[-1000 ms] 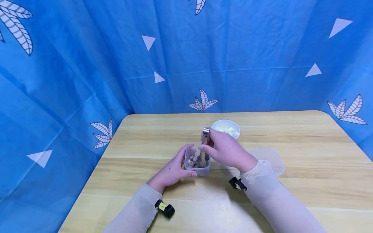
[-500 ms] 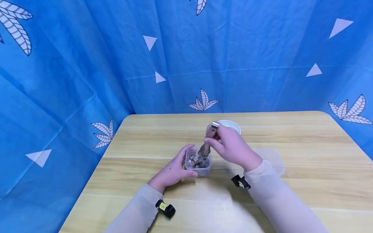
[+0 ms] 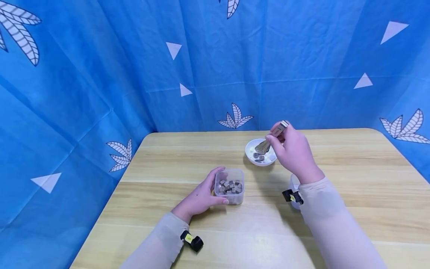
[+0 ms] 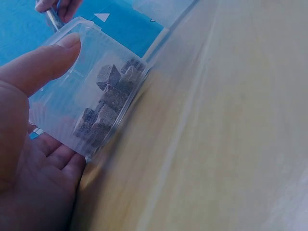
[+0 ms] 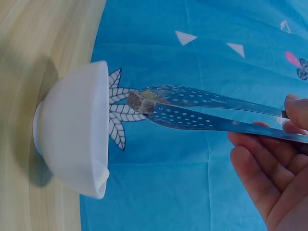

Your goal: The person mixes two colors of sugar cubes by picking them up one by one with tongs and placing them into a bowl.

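Observation:
My left hand grips a small clear plastic tub of brown cubes on the wooden table; the thumb lies along its wall. My right hand holds metal tongs over a white bowl at the table's far middle. The tong tips pinch one brown cube just above the bowl's rim. A few dark cubes and pale pieces lie inside the bowl.
A clear lid lies on the table under my right forearm, mostly hidden. Blue patterned cloth hangs behind and to both sides of the wooden table. Both wrists wear small black cameras.
My right hand lifted the tongs out of the tub and carried them back and to the right, over the white bowl. The left hand stayed on the tub.

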Demonstrator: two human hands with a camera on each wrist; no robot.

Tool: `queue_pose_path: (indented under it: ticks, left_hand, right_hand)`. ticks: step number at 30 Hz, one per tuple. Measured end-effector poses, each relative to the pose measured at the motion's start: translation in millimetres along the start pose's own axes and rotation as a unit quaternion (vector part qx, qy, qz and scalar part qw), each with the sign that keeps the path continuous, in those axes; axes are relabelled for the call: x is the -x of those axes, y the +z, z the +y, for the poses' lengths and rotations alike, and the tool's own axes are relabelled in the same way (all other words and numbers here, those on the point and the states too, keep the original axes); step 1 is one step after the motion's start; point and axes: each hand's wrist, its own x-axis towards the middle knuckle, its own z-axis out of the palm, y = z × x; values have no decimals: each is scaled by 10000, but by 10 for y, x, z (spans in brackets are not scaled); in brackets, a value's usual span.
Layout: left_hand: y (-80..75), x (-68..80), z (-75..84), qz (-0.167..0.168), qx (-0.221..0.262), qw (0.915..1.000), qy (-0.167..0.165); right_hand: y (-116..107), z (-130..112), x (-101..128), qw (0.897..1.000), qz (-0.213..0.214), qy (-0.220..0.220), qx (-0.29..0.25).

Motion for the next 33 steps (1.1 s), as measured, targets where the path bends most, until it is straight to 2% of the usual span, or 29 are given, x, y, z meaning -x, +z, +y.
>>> queue_pose_path:
  ticks: [9,14,18,22,29,33]
  left_hand:
    - [11,-3,5,8,-14,10000,-31]
    - [5,-5,7,-16,32,10000,-13]
    - [-1,-6,2,-16,64,10000,28]
    - [-8,-4,3,-25,88,9999,90]
    - [-14,12,17,-1,-60,10000,-27]
    - [-16,14,27,8,-123,9999,-36]
  right_hand:
    - [-34,29,-6,9997,-116,211,61]
    - [-71,-151,21,9991,-178,-151,-352]
    - [-20,-359,63,9930,-686,-552,-784]
    - [145,-465,102,9861,-1257,-676,-852]
    - [405,-410,155,9701,-2080,-939,-831]
    - [466,-360,166,9642,-2280,-1114,-771]
